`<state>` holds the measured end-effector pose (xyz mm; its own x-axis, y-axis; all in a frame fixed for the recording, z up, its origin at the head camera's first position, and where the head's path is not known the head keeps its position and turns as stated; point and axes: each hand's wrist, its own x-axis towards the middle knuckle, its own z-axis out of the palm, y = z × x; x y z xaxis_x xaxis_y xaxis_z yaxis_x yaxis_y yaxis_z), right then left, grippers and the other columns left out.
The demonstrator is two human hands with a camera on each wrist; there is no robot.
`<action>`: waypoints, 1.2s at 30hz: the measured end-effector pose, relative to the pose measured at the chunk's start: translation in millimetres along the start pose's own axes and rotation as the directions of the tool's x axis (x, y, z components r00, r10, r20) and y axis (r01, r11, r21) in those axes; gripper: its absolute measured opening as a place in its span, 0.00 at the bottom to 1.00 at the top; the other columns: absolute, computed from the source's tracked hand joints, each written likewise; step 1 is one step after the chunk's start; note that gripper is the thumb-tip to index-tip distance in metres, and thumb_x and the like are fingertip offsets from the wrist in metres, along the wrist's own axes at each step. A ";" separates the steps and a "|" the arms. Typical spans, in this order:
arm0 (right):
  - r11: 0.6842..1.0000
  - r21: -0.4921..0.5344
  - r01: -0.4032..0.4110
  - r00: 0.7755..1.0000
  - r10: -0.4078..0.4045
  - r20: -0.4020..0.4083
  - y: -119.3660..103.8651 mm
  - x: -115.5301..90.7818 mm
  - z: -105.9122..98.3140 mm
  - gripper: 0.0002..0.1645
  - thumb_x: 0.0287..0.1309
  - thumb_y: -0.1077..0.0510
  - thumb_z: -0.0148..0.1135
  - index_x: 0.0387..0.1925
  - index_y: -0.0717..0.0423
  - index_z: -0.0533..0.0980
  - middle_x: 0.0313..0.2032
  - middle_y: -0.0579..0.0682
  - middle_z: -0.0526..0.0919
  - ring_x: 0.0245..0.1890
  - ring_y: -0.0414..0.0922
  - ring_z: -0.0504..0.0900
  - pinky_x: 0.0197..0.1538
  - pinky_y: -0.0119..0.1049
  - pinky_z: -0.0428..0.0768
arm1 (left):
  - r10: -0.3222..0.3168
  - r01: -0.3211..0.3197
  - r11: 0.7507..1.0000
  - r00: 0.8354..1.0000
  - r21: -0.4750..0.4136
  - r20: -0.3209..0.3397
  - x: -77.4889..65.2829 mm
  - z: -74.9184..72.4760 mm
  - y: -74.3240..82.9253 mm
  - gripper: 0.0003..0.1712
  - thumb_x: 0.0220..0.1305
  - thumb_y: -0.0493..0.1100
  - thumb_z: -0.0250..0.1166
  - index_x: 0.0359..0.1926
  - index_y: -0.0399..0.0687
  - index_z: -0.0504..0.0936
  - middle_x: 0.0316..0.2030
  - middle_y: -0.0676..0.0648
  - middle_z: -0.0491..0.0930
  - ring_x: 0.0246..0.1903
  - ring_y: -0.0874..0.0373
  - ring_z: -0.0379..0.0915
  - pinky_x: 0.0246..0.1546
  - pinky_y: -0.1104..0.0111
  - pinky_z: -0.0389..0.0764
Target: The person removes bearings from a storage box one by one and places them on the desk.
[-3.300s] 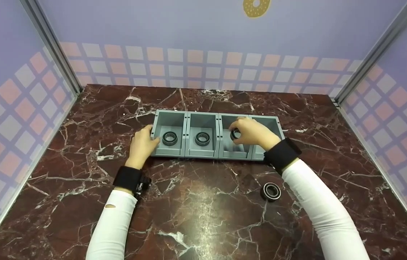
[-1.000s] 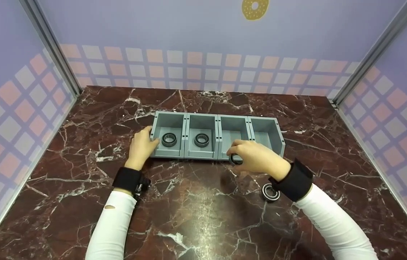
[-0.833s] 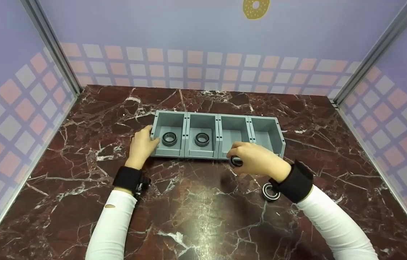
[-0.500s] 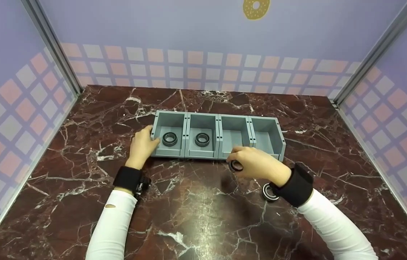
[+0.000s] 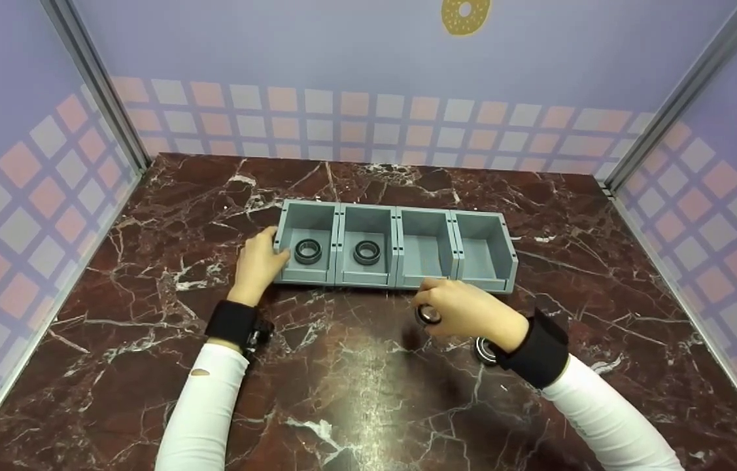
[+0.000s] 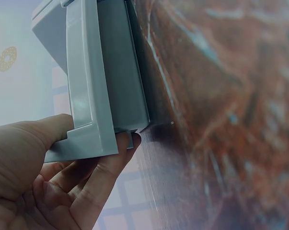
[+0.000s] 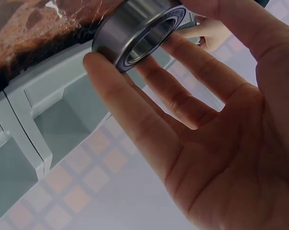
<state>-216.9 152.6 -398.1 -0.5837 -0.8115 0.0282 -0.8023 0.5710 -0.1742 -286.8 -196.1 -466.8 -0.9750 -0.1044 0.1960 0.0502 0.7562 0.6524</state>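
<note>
A row of grey plastic bins, joined side by side, stands on the marble-look table. My left hand holds the leftmost bin's outer side wall; in the left wrist view the thumb lies inside the bin wall and the fingers outside. One ball bearing lies flat in the leftmost bin and another bearing in the second. My right hand pinches a third bearing between thumb and fingertips, tilted, in front of the third bin. The two right-hand bins hold nothing visible.
Another bearing lies on the table beneath the right wrist, partly hidden by its black strap. Walls with a checkered print enclose the table at the back and both sides.
My right hand has drawn back from over the third bin toward the table's front, still pinching the bearing. It now covers part of the loose bearing. My left hand has stayed put.
</note>
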 end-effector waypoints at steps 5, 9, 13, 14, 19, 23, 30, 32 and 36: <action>1.000 -0.005 0.001 1.000 -0.001 0.017 -1.7 -1.7 7.3 0.22 0.37 0.65 0.67 0.41 0.52 0.81 0.36 0.50 0.77 0.29 0.42 0.76 0.31 0.37 0.75 | -0.002 0.002 1.000 1.000 -0.005 -0.007 -0.2 0.0 0.2 0.28 0.57 0.37 0.65 0.59 0.35 0.71 0.42 0.33 0.80 0.24 0.45 0.76 0.25 0.57 0.72; 0.999 -0.024 0.025 0.999 -0.024 0.026 -3.9 -2.7 12.9 0.21 0.38 0.64 0.69 0.41 0.55 0.80 0.36 0.50 0.76 0.30 0.44 0.76 0.32 0.38 0.75 | -0.009 0.009 1.000 1.000 0.006 -0.010 -0.6 0.1 0.0 0.29 0.57 0.37 0.65 0.60 0.36 0.71 0.45 0.33 0.79 0.30 0.41 0.78 0.29 0.52 0.74; 0.999 -0.022 0.039 0.999 -0.039 0.031 -5.9 -4.1 17.4 0.20 0.38 0.64 0.69 0.39 0.58 0.80 0.38 0.52 0.77 0.34 0.48 0.78 0.35 0.43 0.76 | -0.015 0.016 1.000 1.000 0.014 -0.008 -0.9 0.1 0.1 0.29 0.57 0.38 0.64 0.60 0.36 0.70 0.45 0.33 0.79 0.27 0.42 0.77 0.29 0.52 0.73; 0.999 -0.017 0.034 0.999 -0.034 0.033 -6.5 -4.4 18.3 0.19 0.38 0.64 0.69 0.38 0.58 0.80 0.39 0.52 0.77 0.35 0.49 0.78 0.36 0.43 0.76 | -0.016 0.017 1.000 1.000 0.016 -0.009 -0.9 0.1 0.2 0.29 0.57 0.38 0.64 0.60 0.36 0.71 0.45 0.33 0.79 0.27 0.42 0.77 0.29 0.52 0.73; 1.000 -0.018 -0.002 0.998 0.003 0.064 -8.5 -6.3 23.0 0.15 0.37 0.62 0.69 0.34 0.56 0.79 0.41 0.51 0.77 0.35 0.49 0.78 0.36 0.43 0.76 | -0.012 0.012 1.000 1.000 0.013 -0.020 -1.1 -0.2 1.4 0.27 0.57 0.38 0.64 0.58 0.37 0.72 0.43 0.34 0.79 0.32 0.40 0.78 0.33 0.50 0.74; 0.999 -0.034 -0.022 0.996 0.025 0.085 -10.1 -8.0 26.7 0.17 0.37 0.60 0.70 0.35 0.55 0.79 0.40 0.50 0.76 0.34 0.47 0.77 0.35 0.42 0.76 | -0.008 0.008 1.000 1.000 0.008 -0.022 -1.1 -0.4 1.9 0.27 0.57 0.38 0.64 0.58 0.36 0.72 0.43 0.33 0.80 0.33 0.39 0.78 0.33 0.50 0.74; 0.999 -0.038 -0.024 0.994 0.028 0.102 -13.0 -10.9 32.7 0.21 0.37 0.58 0.72 0.40 0.57 0.80 0.40 0.51 0.76 0.32 0.45 0.77 0.34 0.40 0.77 | -0.010 0.010 1.000 1.000 0.000 -0.017 -0.5 0.4 1.1 0.28 0.57 0.38 0.64 0.59 0.36 0.71 0.43 0.33 0.79 0.29 0.42 0.77 0.30 0.52 0.74; 0.999 -0.039 -0.015 0.994 0.019 0.106 -13.3 -11.4 34.4 0.22 0.38 0.58 0.71 0.41 0.57 0.80 0.39 0.50 0.76 0.31 0.44 0.77 0.34 0.39 0.77 | -0.012 0.012 1.000 1.000 0.006 -0.013 -0.3 0.5 0.8 0.29 0.57 0.38 0.64 0.60 0.36 0.71 0.45 0.33 0.79 0.28 0.42 0.77 0.29 0.53 0.73; 0.999 -0.043 0.004 0.994 0.000 0.107 -13.5 -12.0 37.3 0.22 0.39 0.57 0.72 0.42 0.56 0.81 0.37 0.50 0.76 0.32 0.43 0.76 0.34 0.39 0.77 | -0.015 0.015 1.000 1.000 0.017 -0.002 -0.6 0.1 0.8 0.30 0.58 0.38 0.64 0.61 0.34 0.69 0.48 0.32 0.77 0.27 0.42 0.77 0.27 0.55 0.72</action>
<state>-194.4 150.0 -432.9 -0.5672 -0.8200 -0.0771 -0.8095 0.5723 -0.1313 -286.2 -195.4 -466.5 -0.9752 -0.1173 0.1879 0.0317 0.7655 0.6426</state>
